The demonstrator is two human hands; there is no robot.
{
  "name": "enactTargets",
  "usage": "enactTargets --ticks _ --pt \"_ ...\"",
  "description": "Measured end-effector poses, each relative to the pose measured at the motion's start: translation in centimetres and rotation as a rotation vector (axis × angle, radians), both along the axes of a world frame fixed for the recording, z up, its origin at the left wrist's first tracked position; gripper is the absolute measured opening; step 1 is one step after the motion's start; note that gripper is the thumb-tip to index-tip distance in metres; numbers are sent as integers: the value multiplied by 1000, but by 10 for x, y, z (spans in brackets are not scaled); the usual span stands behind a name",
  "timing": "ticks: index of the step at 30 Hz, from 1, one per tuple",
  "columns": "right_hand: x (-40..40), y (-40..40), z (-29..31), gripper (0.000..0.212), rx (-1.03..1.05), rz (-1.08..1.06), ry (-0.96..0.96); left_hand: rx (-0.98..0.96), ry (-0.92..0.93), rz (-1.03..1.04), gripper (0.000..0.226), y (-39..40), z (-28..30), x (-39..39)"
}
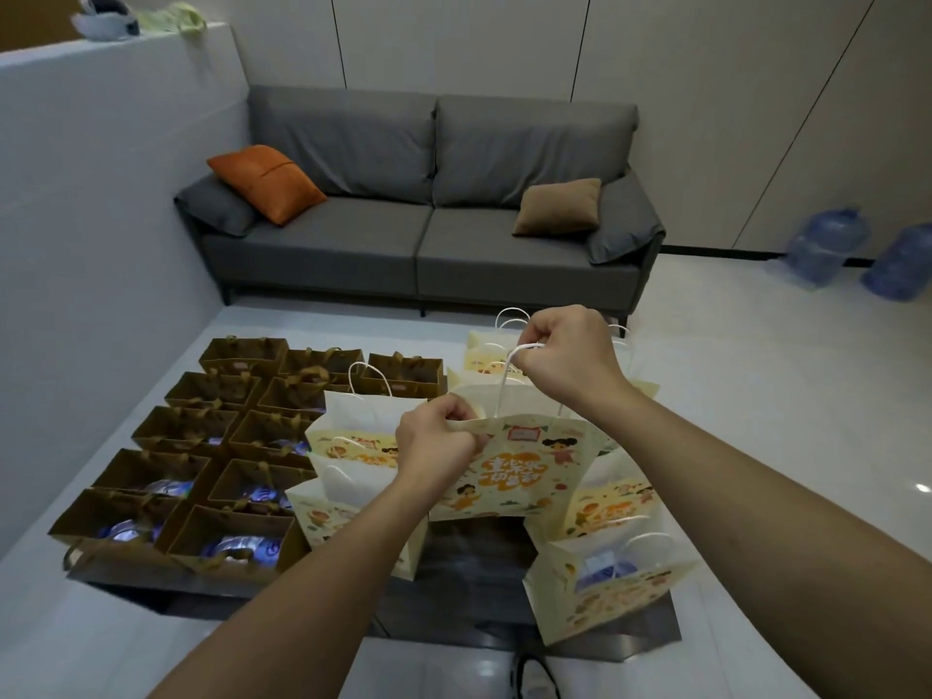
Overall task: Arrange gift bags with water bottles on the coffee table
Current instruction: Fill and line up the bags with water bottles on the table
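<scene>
Behind the dark coffee table [484, 587] stands a grey sofa [423, 219]. Above the table, left hand [436, 449] pinches the cream cartoon gift bag's [514, 471] rim; right hand [567, 358] grips its white handle [509, 375]. Brown bags [201, 466] with water bottles [242, 547] fill the table's left side.

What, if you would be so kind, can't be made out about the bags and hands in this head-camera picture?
- Inside of the held cream bag: hidden by its own printed front and the left hand.
- Coffee table top: mostly covered by bags.
- Far cream bags: blocked by the right hand.
- Back-row brown bags: contents too dark and small to tell.
- Shoe: cut off by the bottom edge.
</scene>
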State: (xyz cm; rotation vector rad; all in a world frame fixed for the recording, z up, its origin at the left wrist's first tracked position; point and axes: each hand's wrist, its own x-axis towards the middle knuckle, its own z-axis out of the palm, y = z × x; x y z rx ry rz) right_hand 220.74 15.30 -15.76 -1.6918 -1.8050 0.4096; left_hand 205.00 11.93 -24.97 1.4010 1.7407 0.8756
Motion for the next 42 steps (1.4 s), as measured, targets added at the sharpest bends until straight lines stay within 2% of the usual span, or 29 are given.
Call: enactTargets --ticks 12,17,21,24,25,30,34,37,38,40,42 --pt "-3 3 -20 12 -114 7 17 -92 -45 0 19 9 -22 -10" --pt "-11 -1 -56 12 -235 34 -62 -182 18 -13 23 7 -47 -21" --pt "-15 -7 -93 11 -322 28 -161 -268 180 -70 47 7 -72 -19" --pt "-20 -9 -120 12 -392 55 -219 -194 307 -158 79 8 -84 -14" --pt "-21 -10 -129 11 -424 71 -227 -167 340 -213 80 9 -86 -10" --pt "-6 -15 -163 14 -627 128 -193 -198 402 -430 22 15 -92 12" --pt "34 -6 -164 25 -617 98 -112 -234 454 -474 19 22 -99 24" --pt "70 8 -158 32 -505 -38 -29 -234 381 -481 40 25 -103 35" --pt "82 14 -157 38 -455 -98 -66 -220 367 -458 42 26 -104 39" --pt "106 22 -153 58 -419 -149 -219 -158 363 -382 34 29 -106 47" --pt "129 27 -149 82 -518 -65 -302 -103 388 -312 27 36 -105 57"
